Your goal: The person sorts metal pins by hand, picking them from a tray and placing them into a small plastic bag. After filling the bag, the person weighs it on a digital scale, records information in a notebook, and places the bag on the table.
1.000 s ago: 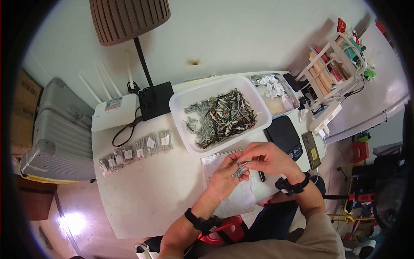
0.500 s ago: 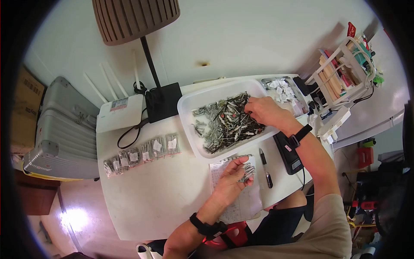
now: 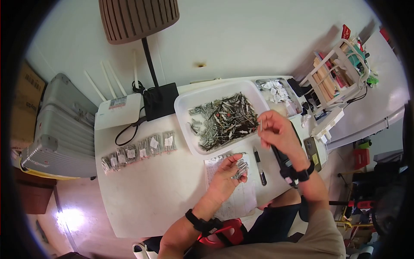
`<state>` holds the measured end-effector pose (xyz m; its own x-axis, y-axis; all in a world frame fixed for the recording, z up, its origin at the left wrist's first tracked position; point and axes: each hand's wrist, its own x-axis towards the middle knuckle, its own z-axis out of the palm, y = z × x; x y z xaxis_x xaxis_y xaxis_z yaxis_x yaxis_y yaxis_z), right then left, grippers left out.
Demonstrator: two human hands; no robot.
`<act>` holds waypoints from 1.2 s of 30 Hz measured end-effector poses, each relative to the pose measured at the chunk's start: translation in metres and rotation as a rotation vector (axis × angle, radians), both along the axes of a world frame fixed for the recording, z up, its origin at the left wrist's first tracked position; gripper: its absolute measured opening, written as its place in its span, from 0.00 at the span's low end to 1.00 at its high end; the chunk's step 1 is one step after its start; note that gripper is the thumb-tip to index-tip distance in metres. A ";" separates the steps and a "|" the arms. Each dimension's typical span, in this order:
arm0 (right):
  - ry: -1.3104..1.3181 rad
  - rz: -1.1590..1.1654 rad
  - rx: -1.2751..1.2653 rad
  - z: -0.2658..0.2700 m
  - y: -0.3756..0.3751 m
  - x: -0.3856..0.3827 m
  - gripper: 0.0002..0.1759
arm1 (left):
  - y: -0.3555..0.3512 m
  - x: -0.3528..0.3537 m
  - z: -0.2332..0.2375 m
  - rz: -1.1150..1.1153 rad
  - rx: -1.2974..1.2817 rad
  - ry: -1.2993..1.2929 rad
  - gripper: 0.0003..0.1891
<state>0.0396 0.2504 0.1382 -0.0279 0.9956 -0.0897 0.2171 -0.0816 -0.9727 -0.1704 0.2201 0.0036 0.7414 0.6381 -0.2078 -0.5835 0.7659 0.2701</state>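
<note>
A translucent plastic tub (image 3: 183, 129) holds a heap of small metal pieces (image 3: 230, 114), silvery and dark, thin like pins or screws; their exact kind is too small to tell. Above an open notebook (image 3: 235, 200) with handwriting, my left hand (image 3: 226, 175) is closed around a bunch of silvery metal pieces (image 3: 242, 168). Just off the tub's right side, my right hand (image 3: 279, 134) pinches one thin silvery metal piece (image 3: 261, 126) between thumb and fingers. A black pen (image 3: 259, 166) lies beside the notebook, to the right of my left hand.
Several small filled bags with white labels (image 3: 154, 144) lie in a row at left. A metal tray of white paper slips (image 3: 276, 93) stands behind the tub. A black scale (image 3: 282, 162), a phone (image 3: 311, 151), a router (image 3: 118, 114) and a lamp (image 3: 161, 101) are also on the table.
My right hand has come out of the tub toward me and to the right, with a thin metal piece in its fingers. My left hand still holds its bunch.
</note>
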 end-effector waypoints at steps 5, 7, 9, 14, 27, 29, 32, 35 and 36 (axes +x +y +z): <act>0.126 -0.052 -0.003 -0.020 -0.045 -0.020 0.20 | 0.000 0.000 0.000 -0.031 0.039 0.011 0.16; 0.078 -0.021 -0.010 -0.031 -0.052 -0.021 0.12 | 0.001 0.000 0.003 -0.044 0.037 0.038 0.17; 0.073 -0.024 -0.042 -0.033 -0.058 -0.023 0.11 | 0.001 0.000 0.003 -0.041 0.037 0.038 0.17; -0.005 -0.043 -0.009 -0.040 -0.062 -0.030 0.07 | 0.001 -0.001 0.005 -0.037 0.020 0.035 0.18; -0.223 0.010 0.202 -0.045 -0.057 -0.029 0.07 | 0.002 -0.001 0.004 -0.045 0.023 0.005 0.17; -0.284 0.039 0.304 -0.042 -0.056 -0.030 0.07 | 0.002 -0.001 0.005 -0.050 0.028 0.000 0.17; -0.366 0.041 0.244 -0.038 -0.057 -0.031 0.06 | 0.002 -0.001 0.004 -0.056 0.040 0.022 0.17; -0.316 0.042 0.243 -0.044 -0.057 -0.036 0.06 | 0.003 0.001 0.001 -0.090 0.062 0.041 0.17; -0.327 0.015 0.319 -0.045 -0.056 -0.036 0.06 | 0.002 0.001 0.003 -0.079 0.050 0.032 0.17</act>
